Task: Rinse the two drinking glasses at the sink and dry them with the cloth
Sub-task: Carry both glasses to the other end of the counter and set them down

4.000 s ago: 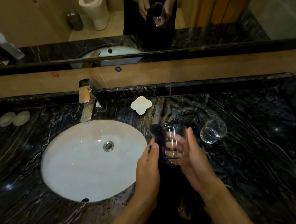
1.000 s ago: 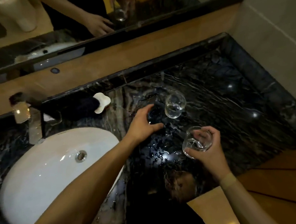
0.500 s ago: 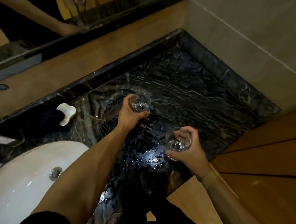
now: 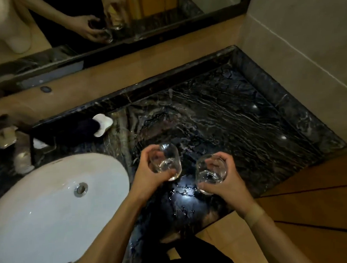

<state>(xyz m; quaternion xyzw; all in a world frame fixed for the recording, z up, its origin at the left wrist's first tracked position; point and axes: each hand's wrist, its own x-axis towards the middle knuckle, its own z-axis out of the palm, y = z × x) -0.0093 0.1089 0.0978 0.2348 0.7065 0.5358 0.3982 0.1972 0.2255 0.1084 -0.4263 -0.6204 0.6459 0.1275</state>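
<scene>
I hold one clear drinking glass in each hand above the dark marble counter (image 4: 240,130). My left hand (image 4: 149,175) grips the left glass (image 4: 167,162) just right of the white oval sink (image 4: 50,205). My right hand (image 4: 227,181) grips the right glass (image 4: 211,170) a little nearer to me. The two glasses are close together and do not touch. The dark cloth (image 4: 78,129) lies on the counter behind the sink, partly over a white soap dish (image 4: 104,124).
The metal tap (image 4: 15,146) stands behind the sink at the left. A mirror (image 4: 99,23) runs along the back wall. A tiled side wall (image 4: 306,40) closes the counter on the right. The counter's front edge drops to a wooden floor (image 4: 318,213).
The cloth has gone from my hands to the counter behind the sink. My left hand has picked up the second glass from the counter and brought it toward me, beside the right one.
</scene>
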